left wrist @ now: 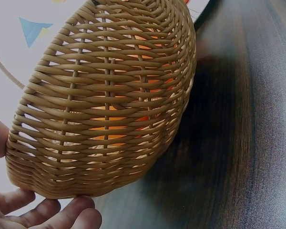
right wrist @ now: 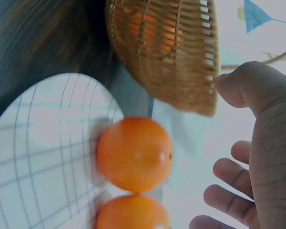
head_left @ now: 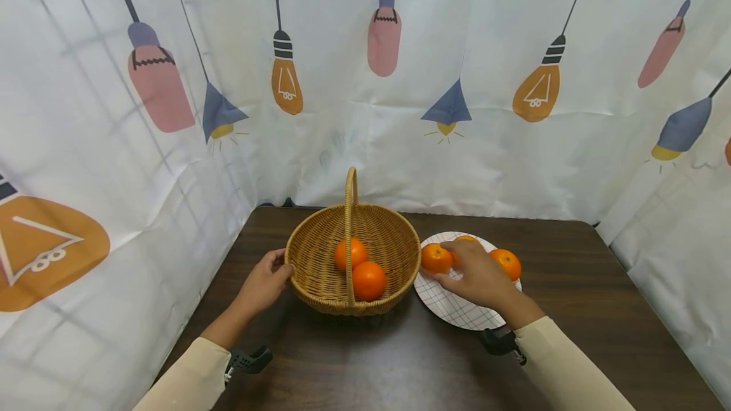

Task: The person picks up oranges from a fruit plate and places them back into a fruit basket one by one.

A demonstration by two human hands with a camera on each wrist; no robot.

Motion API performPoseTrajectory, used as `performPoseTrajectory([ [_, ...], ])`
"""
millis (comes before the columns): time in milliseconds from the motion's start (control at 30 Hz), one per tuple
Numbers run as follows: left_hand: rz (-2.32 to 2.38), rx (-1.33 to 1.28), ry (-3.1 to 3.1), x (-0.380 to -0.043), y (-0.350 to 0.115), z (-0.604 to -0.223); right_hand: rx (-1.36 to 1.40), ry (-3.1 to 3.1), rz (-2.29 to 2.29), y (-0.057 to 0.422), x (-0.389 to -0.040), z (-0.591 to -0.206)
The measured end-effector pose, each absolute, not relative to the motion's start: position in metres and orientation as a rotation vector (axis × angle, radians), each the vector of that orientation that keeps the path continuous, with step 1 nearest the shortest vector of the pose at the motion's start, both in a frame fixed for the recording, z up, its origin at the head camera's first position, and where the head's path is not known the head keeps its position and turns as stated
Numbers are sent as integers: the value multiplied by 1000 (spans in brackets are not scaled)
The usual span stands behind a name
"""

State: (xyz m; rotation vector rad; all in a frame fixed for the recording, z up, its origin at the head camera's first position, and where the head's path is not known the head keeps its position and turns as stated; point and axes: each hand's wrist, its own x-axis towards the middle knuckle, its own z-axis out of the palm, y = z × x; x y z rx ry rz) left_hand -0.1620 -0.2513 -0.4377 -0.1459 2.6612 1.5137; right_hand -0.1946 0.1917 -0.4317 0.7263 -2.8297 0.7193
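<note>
A wicker basket (head_left: 316,240) with a tall arched handle stands left of centre, holding two oranges (head_left: 368,281). My left hand (head_left: 267,281) grips its left rim; in the left wrist view the thumb and fingers (left wrist: 62,217) lie on opposite sides of the rim. To the right, a white plate (head_left: 457,309) with a grid pattern bears several oranges (head_left: 506,264). Over that plate is my right hand (head_left: 478,278), partly covering the fruit behind it. In the right wrist view its fingers are spread and apart from the oranges (right wrist: 135,153).
Everything stands on a dark wooden table (head_left: 365,360). A white curtain (head_left: 354,138) printed with lamps and bulbs hangs behind the table and along both sides. Each wrist wears a black strap (head_left: 251,359).
</note>
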Motion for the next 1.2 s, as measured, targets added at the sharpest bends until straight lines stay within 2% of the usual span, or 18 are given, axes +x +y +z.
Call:
performPoseTrajectory([
  [367,1509,-156,2664,-161,-250,-436,529,-2897,662,228,-190,-439],
  [1200,1550,-120,2650,-160,-250,-438,345,-2945,631,283,-189,-450],
])
